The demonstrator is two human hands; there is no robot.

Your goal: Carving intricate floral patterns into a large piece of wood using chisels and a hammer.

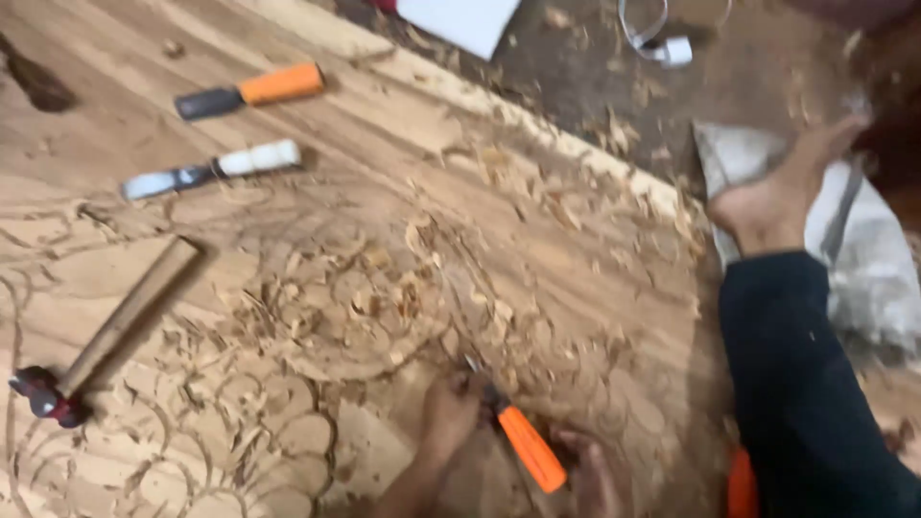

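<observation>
A wide wooden panel (576,249) carved with curling patterns lies under me, strewn with shavings. My left hand (449,414) pinches the metal shaft of an orange-handled chisel (531,449) near its blade. My right hand (587,472) holds the lower end of the orange handle at the bottom edge of the view. The blade tip rests on the carved surface just above my left fingers. The picture is blurred, so the fingers' exact hold is hard to make out.
A second orange-handled chisel (278,84) and a white-handled chisel (251,159) lie at the upper left. A hammer (125,317) with a wooden handle rests at the left. A dark-trousered leg (806,384) with a bare foot (772,197) lies at the right, on a pale sack (868,259).
</observation>
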